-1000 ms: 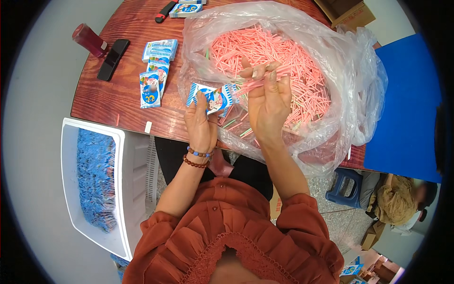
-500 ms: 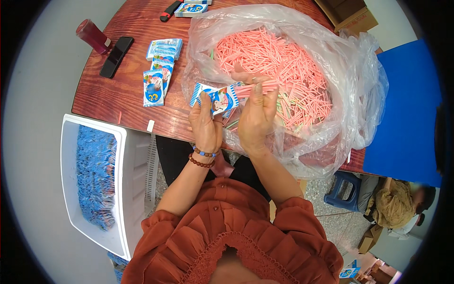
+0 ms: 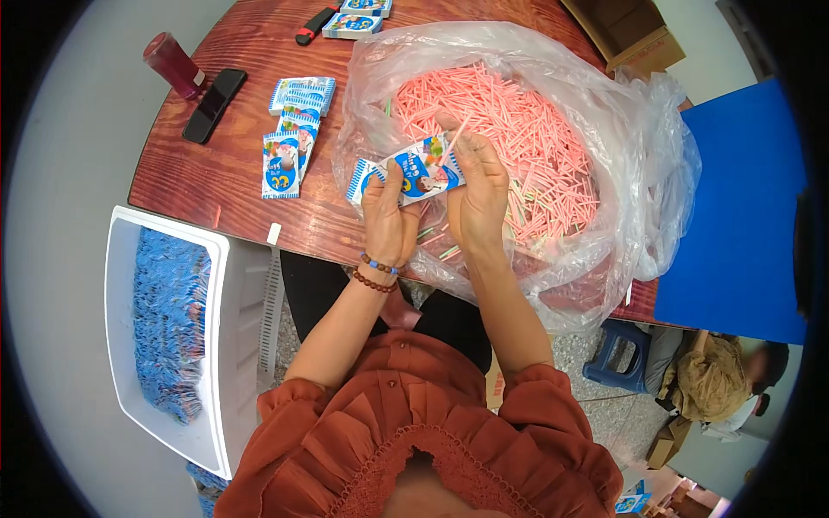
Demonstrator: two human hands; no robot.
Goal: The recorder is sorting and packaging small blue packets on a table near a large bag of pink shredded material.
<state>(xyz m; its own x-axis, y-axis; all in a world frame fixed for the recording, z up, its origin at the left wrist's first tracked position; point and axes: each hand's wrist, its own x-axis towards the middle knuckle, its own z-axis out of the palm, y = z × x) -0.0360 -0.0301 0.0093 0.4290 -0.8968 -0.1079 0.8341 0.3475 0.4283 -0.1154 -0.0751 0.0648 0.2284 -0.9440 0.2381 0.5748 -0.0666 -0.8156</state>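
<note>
A person in a rust-red, ruffled blouse lifts a flat, blue-and-white plastic packet above a dark red, wood-grained worktop, close to its near edge. The left hand clamps the packet's left part, thumb flat across the printed front. From there its long axis climbs gently to the right, its far end meeting the right hand, the nearer of the two to that end. A slim pink stick leans steeply across this end, beside the right thumb; the other right fingers curl partly behind, and an onlooker cannot tell whether they pinch. Beyond, a clear, crumpled plastic bag holds a heap of thin pink sticks. Left of it, overlapping blue-and-white packets lie well in from the worktop's left edge.
</note>
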